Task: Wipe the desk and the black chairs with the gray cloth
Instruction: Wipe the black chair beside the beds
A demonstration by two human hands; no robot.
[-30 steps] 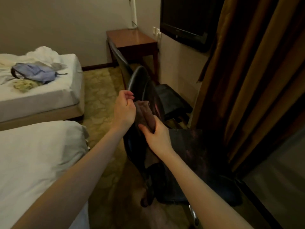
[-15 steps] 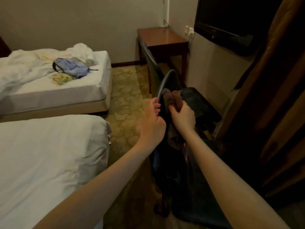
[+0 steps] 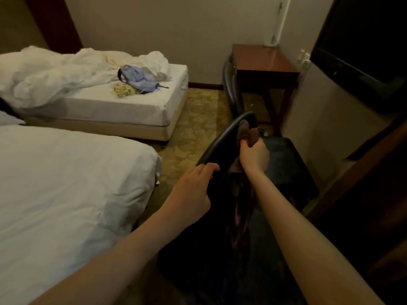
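While the left hand (image 3: pixel 196 183) curls its fingers round the back rim of the near black chair (image 3: pixel 217 142), the right hand (image 3: pixel 254 158) clenches the gray cloth (image 3: pixel 244 130), apparently pressed against the rim's far end. Current step: wiping the backrest. Next: sweep the cloth along the rim, then wipe the far chair (image 3: pixel 229 89) and counter (image 3: pixel 262 60).

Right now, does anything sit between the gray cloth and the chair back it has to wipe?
Nothing visible does. The right hand holds the gray cloth against the top of the black chair back; the left hand grips that back lower down, clear of the cloth.
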